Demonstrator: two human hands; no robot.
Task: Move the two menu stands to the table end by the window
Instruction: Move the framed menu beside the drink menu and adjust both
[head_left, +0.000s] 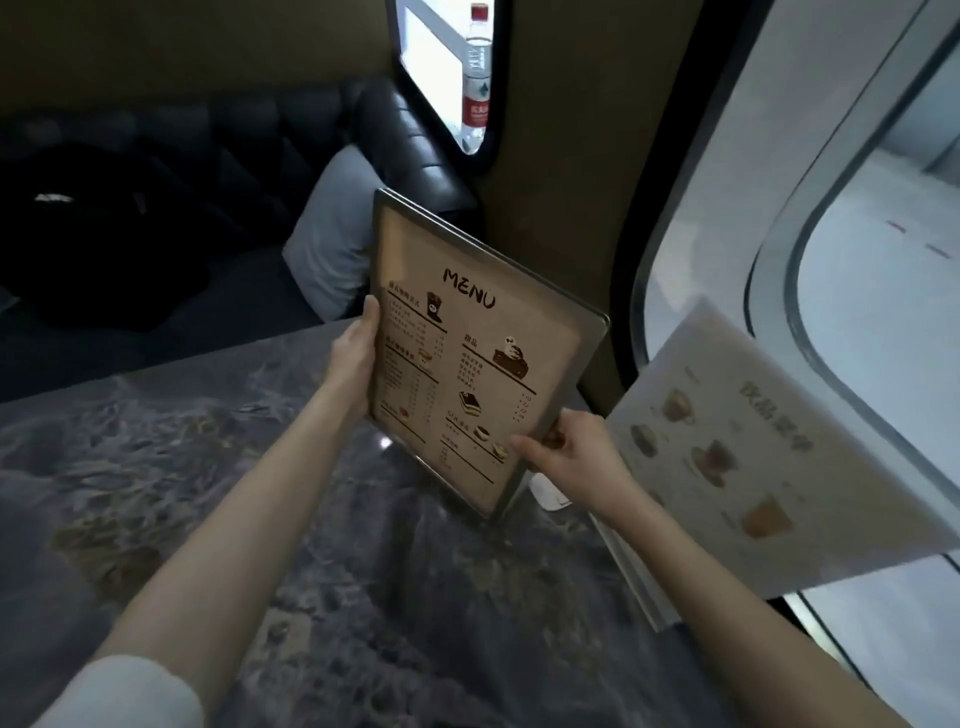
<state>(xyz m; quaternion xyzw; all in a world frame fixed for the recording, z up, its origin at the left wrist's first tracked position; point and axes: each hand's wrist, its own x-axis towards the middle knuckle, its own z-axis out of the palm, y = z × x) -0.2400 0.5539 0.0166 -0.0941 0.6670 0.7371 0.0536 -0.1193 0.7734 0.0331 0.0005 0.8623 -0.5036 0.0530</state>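
A beige menu stand (483, 332) with "MENU" printed on it stands tilted on the grey marble table (208, 467), close to the window end. My left hand (358, 353) grips its left edge. My right hand (566, 447) holds its lower right edge, thumb on the front. A second, white menu stand (769, 457) with drink pictures stands to the right against the window (883, 291), with no hand on it.
A dark leather bench (291, 135) with a grey cushion (332, 234) and a black bag (104, 228) lies beyond the table. A water bottle (477, 78) stands in a small window opening at the top. A brown wall panel (561, 182) rises behind the menu.
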